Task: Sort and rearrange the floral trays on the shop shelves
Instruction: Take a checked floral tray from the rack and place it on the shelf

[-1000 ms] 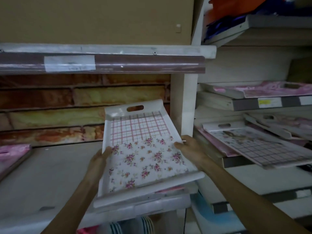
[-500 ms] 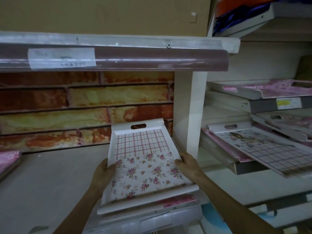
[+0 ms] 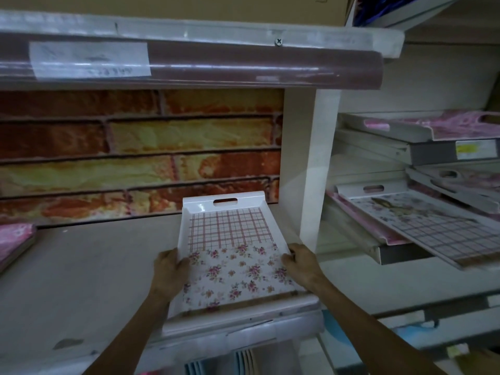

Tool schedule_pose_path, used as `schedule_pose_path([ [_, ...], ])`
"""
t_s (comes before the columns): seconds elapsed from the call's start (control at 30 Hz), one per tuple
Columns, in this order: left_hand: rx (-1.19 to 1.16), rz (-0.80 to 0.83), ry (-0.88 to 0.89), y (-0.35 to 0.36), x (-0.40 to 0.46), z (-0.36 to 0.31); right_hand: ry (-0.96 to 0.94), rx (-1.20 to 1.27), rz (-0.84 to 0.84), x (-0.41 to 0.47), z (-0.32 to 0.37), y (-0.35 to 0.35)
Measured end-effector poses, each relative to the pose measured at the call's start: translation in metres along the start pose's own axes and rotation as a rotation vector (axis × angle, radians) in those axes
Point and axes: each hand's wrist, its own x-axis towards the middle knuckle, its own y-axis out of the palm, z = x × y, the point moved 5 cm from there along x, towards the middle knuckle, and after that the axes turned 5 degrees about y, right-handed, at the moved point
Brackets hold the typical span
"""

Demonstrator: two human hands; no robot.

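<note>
Little can be read here. A white paper label (image 3: 90, 60) sits behind the clear strip on the front edge of the upper shelf (image 3: 243, 63); it carries faint handwriting, blurred past reading. On the right, a yellow and white price tag (image 3: 476, 149) is fixed to the grey edge of another shelf (image 3: 433, 154), and its print is too small to make out.
</note>
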Motion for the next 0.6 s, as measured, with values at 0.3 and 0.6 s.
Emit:
schedule_pose_path([
  [0.3, 0.085, 0.023, -0.029, 0.007, 0.006, 0.015, -0.01, -0.022, 0.01, 0.002, -0.006, 0.004],
  [0.6, 0.163, 0.069, -0.048, -0.001, -0.003, 0.002, -0.012, 0.007, 0.053, -0.002, -0.001, 0.002],
])
